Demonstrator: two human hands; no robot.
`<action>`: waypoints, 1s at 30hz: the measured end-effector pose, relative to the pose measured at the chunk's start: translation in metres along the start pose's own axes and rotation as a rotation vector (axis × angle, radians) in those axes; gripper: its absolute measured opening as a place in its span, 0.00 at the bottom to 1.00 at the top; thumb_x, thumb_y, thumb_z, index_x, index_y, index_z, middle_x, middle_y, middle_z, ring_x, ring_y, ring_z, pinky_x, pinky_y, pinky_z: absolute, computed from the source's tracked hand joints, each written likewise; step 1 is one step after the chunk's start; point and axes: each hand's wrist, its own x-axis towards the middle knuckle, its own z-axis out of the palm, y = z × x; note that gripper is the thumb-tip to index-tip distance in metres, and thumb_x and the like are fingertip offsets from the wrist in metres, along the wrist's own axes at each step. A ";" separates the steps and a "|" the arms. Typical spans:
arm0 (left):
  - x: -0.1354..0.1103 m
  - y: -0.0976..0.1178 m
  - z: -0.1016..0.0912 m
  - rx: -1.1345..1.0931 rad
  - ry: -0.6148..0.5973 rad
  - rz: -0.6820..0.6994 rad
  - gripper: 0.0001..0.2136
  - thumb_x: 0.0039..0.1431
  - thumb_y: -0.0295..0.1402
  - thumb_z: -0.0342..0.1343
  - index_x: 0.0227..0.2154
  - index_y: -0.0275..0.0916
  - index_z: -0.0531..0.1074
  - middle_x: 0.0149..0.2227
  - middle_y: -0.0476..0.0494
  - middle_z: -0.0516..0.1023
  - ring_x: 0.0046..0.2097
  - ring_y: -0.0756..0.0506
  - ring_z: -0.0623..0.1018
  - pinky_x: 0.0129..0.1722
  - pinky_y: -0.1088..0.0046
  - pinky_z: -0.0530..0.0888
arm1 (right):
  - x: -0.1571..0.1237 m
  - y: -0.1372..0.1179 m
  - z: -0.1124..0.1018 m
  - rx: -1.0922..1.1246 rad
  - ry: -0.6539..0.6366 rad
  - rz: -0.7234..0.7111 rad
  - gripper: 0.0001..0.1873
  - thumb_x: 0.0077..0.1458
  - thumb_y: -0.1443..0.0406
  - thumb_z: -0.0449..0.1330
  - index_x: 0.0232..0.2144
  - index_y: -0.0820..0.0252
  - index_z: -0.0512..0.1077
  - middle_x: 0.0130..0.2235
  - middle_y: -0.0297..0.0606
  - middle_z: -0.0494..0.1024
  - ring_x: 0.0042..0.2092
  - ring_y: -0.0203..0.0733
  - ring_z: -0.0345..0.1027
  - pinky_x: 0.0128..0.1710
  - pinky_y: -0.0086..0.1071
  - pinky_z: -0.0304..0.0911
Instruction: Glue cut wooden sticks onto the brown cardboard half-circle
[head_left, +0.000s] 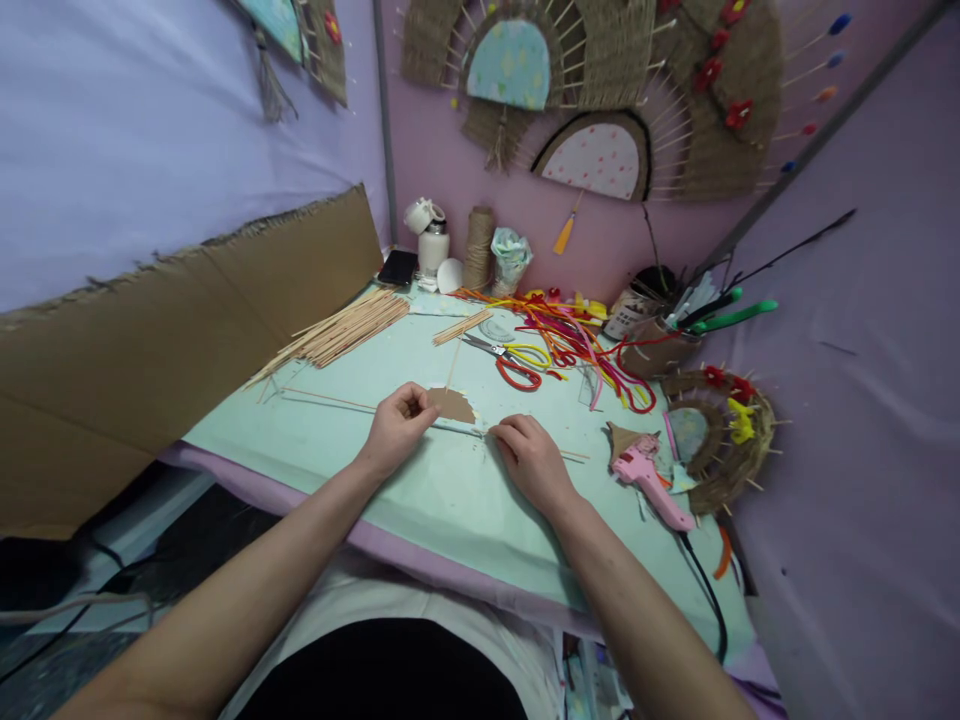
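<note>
A small brown cardboard half-circle with a pale fabric-like edge lies on the table in front of me, its straight side towards me. At its left corner my left hand is closed, thumb and forefinger pinching the edge. My right hand is closed by the right corner, fingertips together on a thin wooden stick whose end shows past the hand. Another thin length of stick shows left of my left hand; whether it is the same one is hidden. One stick points away from the half-circle's curved edge.
Bundled wooden sticks lie back left, beside a cardboard panel. Scissors and coloured pipe cleaners lie behind the half-circle. To the right are a pink glue gun with its cord and a woven wreath. A bottle and twine spool stand at the back.
</note>
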 end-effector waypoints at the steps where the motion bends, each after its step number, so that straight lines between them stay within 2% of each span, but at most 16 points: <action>1: 0.000 0.000 0.000 0.003 0.000 0.002 0.12 0.46 0.35 0.63 0.22 0.39 0.64 0.24 0.53 0.66 0.28 0.52 0.65 0.29 0.76 0.64 | 0.000 0.000 0.000 0.003 0.001 0.001 0.12 0.64 0.70 0.52 0.40 0.59 0.75 0.40 0.43 0.76 0.42 0.44 0.67 0.42 0.36 0.64; 9: 0.002 -0.007 0.001 0.035 0.004 0.001 0.10 0.48 0.38 0.63 0.26 0.37 0.72 0.26 0.49 0.74 0.29 0.50 0.72 0.31 0.73 0.70 | 0.000 -0.001 -0.001 0.023 0.008 0.012 0.12 0.64 0.69 0.51 0.41 0.58 0.75 0.40 0.44 0.76 0.42 0.45 0.67 0.41 0.38 0.65; 13: 0.001 -0.009 0.000 0.086 0.005 0.036 0.08 0.53 0.37 0.59 0.26 0.38 0.74 0.25 0.49 0.75 0.29 0.49 0.73 0.32 0.72 0.71 | 0.000 -0.001 -0.001 0.029 0.005 0.017 0.12 0.65 0.68 0.51 0.41 0.58 0.75 0.40 0.44 0.76 0.42 0.45 0.67 0.42 0.38 0.65; 15: 0.000 -0.009 0.000 0.114 -0.002 0.065 0.11 0.58 0.38 0.55 0.25 0.38 0.74 0.24 0.49 0.75 0.29 0.49 0.74 0.33 0.72 0.72 | 0.000 -0.001 -0.002 0.033 0.007 0.018 0.12 0.65 0.68 0.51 0.41 0.59 0.75 0.40 0.44 0.76 0.42 0.45 0.67 0.42 0.38 0.65; 19: -0.003 -0.009 0.002 0.254 -0.052 0.234 0.20 0.66 0.39 0.46 0.22 0.38 0.73 0.27 0.45 0.78 0.33 0.47 0.77 0.39 0.68 0.73 | 0.000 -0.001 -0.002 0.039 0.005 0.014 0.11 0.64 0.68 0.52 0.41 0.60 0.75 0.40 0.44 0.76 0.42 0.45 0.67 0.42 0.38 0.65; 23: -0.005 -0.009 0.008 0.487 -0.157 0.482 0.12 0.65 0.35 0.50 0.35 0.40 0.78 0.40 0.42 0.82 0.45 0.44 0.79 0.49 0.63 0.73 | 0.000 0.000 -0.001 0.033 0.005 0.012 0.11 0.64 0.68 0.52 0.41 0.59 0.75 0.40 0.44 0.76 0.42 0.44 0.67 0.42 0.38 0.65; 25: -0.005 -0.010 0.010 0.582 -0.230 0.569 0.11 0.64 0.31 0.50 0.41 0.41 0.77 0.45 0.41 0.81 0.50 0.43 0.78 0.53 0.60 0.72 | 0.000 0.001 0.000 0.030 0.002 0.012 0.11 0.64 0.68 0.52 0.41 0.58 0.75 0.39 0.44 0.76 0.42 0.44 0.67 0.42 0.38 0.65; 30: -0.006 -0.014 0.011 0.734 -0.321 0.635 0.16 0.61 0.23 0.48 0.48 0.41 0.75 0.51 0.41 0.79 0.56 0.42 0.75 0.58 0.55 0.69 | 0.001 0.000 0.000 0.024 -0.002 0.017 0.11 0.64 0.68 0.52 0.41 0.58 0.75 0.39 0.44 0.76 0.42 0.45 0.68 0.42 0.38 0.66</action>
